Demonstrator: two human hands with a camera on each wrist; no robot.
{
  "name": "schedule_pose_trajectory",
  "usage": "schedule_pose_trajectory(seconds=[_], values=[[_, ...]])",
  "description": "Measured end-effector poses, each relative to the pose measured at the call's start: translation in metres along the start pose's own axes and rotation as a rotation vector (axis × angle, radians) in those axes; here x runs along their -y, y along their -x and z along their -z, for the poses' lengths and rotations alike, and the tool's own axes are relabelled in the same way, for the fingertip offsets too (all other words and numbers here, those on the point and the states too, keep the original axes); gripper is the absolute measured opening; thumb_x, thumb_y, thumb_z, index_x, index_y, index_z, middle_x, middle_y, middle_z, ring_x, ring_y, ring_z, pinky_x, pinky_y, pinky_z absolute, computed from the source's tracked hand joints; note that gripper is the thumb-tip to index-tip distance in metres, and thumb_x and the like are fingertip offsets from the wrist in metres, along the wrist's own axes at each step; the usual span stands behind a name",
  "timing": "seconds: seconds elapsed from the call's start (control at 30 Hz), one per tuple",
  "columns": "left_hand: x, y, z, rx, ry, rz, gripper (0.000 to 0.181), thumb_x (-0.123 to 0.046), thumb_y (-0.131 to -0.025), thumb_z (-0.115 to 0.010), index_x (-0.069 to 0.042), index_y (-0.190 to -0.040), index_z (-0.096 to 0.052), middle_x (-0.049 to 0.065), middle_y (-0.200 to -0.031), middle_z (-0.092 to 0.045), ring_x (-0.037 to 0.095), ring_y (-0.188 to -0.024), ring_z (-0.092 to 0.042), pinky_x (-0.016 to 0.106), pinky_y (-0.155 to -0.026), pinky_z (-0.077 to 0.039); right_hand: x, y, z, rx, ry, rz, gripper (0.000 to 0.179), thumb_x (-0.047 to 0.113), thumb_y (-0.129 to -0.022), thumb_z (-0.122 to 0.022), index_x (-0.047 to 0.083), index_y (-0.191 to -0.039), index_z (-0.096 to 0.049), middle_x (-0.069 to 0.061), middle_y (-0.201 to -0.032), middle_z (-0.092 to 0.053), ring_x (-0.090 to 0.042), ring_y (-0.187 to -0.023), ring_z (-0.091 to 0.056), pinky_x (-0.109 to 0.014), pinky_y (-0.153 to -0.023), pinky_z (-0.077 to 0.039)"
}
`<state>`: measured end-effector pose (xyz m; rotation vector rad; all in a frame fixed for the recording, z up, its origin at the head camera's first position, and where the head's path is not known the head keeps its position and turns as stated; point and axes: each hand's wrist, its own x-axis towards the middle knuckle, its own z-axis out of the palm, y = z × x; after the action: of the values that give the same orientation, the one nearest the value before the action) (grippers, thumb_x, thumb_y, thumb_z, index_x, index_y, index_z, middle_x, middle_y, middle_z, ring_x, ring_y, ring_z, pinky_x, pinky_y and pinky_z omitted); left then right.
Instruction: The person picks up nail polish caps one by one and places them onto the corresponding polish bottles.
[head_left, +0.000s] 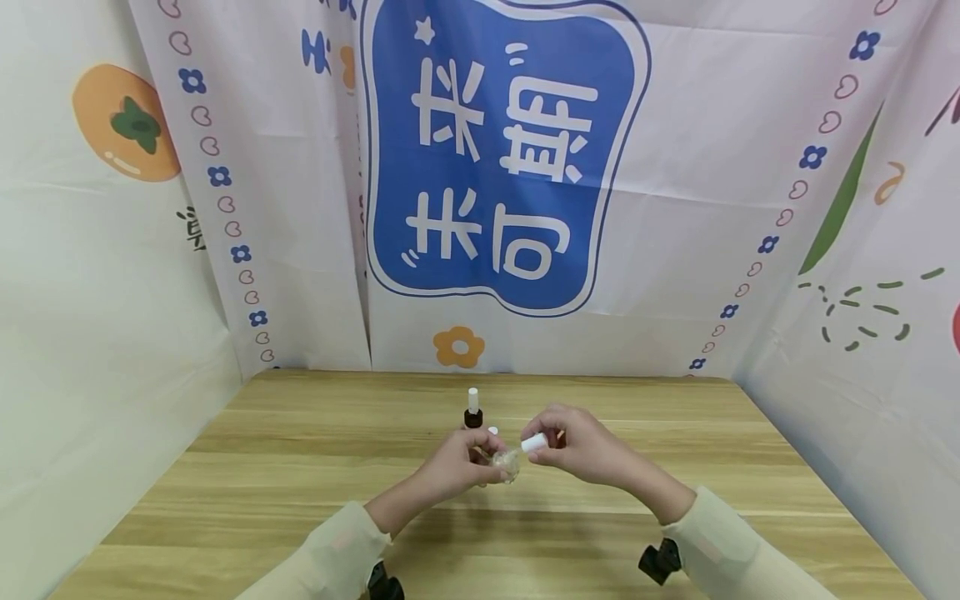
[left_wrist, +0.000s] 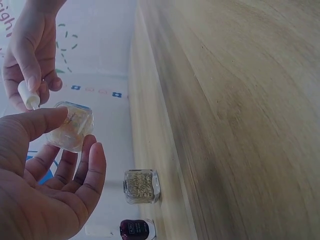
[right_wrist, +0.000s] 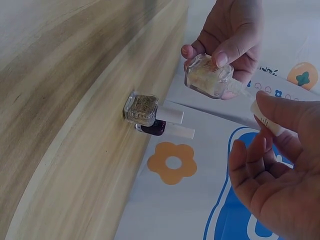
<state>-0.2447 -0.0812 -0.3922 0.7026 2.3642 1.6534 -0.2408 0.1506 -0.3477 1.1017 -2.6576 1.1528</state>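
Note:
My left hand (head_left: 459, 460) pinches a clear nail polish bottle (right_wrist: 204, 79) with pale contents between thumb and fingers, tilted above the table. Its neck points toward my right hand (head_left: 588, 446). Between thumb and fingertips, that hand pinches a white cap (head_left: 534, 442). The cap is off the bottle, its end close to the neck, with a thin stem showing between them in the right wrist view. Just beyond the left hand stand a gold glitter polish bottle (right_wrist: 141, 110) and a dark red polish bottle (left_wrist: 136, 229), both with white caps on.
The wooden table (head_left: 315, 467) lies under both hands. A white printed curtain (head_left: 697, 250) with a blue panel (head_left: 495, 183) hangs along the back edge, and similar printed cloth stands at both sides. Each wrist has a small black device strapped under the sleeve.

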Motion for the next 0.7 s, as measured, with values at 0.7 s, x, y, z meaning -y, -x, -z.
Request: schedule_pose_trajectory(seconds=[0.7], values=[[0.000, 0.000, -0.003, 0.019, 0.031, -0.019, 0.022, -0.005, -0.082, -0.076, -0.002, -0.102, -0.067, 0.005, -0.093, -0.060, 0.016, -0.073, -0.059, 0.037, -0.064, -0.055, -0.005, -0.007, -0.019, 0.016, -0.165, -0.079, 0.008, 0.015, -0.088, -0.073, 0.014, -0.095, -0.071, 0.002, -0.090, -0.062, -0.017, -0.080, -0.059, -0.030, -0.066, -0.054]])
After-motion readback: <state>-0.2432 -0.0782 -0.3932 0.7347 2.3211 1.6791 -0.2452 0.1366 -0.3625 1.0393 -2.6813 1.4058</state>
